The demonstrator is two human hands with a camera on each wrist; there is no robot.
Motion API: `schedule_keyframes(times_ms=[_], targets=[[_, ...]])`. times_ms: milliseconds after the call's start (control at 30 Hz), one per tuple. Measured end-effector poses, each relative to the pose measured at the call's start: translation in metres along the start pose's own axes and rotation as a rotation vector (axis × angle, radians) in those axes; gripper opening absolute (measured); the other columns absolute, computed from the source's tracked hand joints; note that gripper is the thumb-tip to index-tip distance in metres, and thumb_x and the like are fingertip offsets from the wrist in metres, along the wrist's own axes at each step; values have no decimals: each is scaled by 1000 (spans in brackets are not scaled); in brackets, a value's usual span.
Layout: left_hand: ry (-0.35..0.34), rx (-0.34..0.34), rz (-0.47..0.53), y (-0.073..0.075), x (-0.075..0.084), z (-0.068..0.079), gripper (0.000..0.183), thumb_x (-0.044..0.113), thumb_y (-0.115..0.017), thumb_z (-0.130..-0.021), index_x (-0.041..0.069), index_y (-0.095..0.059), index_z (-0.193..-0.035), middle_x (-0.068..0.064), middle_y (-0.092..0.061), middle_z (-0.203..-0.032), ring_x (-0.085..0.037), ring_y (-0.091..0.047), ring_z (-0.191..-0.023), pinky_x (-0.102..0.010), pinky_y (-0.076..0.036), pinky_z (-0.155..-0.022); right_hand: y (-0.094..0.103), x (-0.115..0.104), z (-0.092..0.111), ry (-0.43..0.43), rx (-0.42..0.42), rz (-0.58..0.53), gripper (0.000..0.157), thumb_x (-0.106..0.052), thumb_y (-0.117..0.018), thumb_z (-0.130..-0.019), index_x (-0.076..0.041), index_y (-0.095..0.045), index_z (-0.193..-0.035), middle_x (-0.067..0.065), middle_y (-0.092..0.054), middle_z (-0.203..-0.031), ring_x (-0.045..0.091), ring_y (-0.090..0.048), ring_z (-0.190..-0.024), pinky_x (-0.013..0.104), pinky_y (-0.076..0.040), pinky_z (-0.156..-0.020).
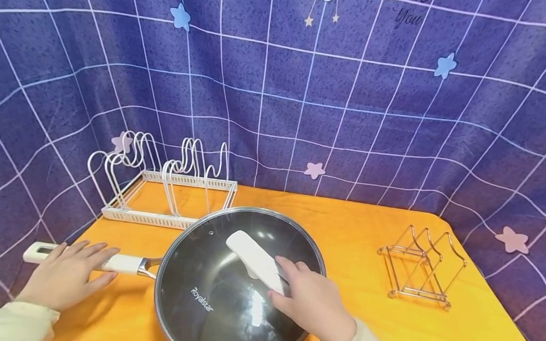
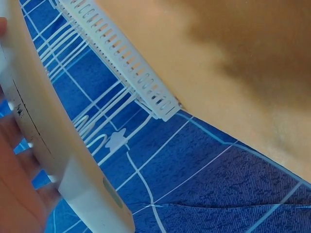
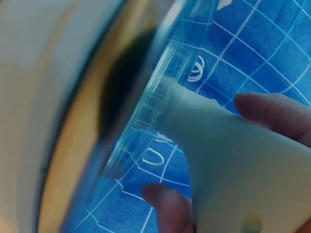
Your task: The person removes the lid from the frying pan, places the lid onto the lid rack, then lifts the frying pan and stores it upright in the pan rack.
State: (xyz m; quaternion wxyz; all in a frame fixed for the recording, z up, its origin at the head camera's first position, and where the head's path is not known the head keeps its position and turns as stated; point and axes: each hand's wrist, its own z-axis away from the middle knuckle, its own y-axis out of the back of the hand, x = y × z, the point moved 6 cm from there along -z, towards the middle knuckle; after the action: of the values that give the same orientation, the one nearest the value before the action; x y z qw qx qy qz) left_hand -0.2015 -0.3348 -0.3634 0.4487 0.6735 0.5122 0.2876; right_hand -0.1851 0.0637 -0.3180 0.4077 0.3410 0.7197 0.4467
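Lid handle (image 1: 254, 257) gripped in right hand (image 1: 314, 303)

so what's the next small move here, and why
I'd probably curl the left hand round the pan handle next: its fingers lie spread and fairly straight across it, while the right hand grips one end of the lid handle, so a firmer hold might help keep things steady if the lid gets lifted.

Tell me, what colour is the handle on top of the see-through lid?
The lid handle is white; the head view shows it best.
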Motion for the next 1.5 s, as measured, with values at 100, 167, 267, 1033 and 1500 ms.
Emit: schedule_keyframes(times_ms=[100,167,267,1033,1500], targets=[[-2,10,5,-1,0,1,50,44,-71,-76,9,-65,-112,-19,-65,-111,-46,-51,-107,-67,-32,-90,0,0,-2,16,-2,16,55,-37,-72,-75,-14,-61,-124,-2,-61,-82,13,-55,-64,29,-37,-44],[-3,13,6,-2,0,2,51,45,-71,-77,10,-65,-112,-19,-65,-112,-47,-51,-107,-67,-32,-90,0,0,-4,23,-13,4,54,-35,-72,-74,-13,-62,-122,-4,-60,-78,11,-53,-62,28,-36,-44],[-3,19,8,-3,-1,3,52,46,-71,-76,10,-65,-113,-18,-65,-112,-48,-51,-107,-68,-31,-91,-2,2,-8,8,-40,-53,54,-32,-74,-72,-14,-62,-122,-7,-61,-76,9,-50,-60,28,-36,-45],[39,70,42,-5,0,6,52,48,-71,-77,12,-64,-114,-23,-63,-112,-48,-50,-108,-69,-23,-99,-8,6,-11,-56,-37,-162,62,-20,-73,-65,-22,-62,-127,-4,-67,-82,10,-49,-59,27,-35,-45],[52,31,40,-3,1,4,51,47,-71,-77,11,-66,-113,-24,-64,-111,-51,-50,-108,-71,-25,-95,-13,15,-17,-142,-172,-354,73,-15,-71,-57,-23,-61,-129,-9,-62,-72,12,-49,-56,30,-39,-45]])
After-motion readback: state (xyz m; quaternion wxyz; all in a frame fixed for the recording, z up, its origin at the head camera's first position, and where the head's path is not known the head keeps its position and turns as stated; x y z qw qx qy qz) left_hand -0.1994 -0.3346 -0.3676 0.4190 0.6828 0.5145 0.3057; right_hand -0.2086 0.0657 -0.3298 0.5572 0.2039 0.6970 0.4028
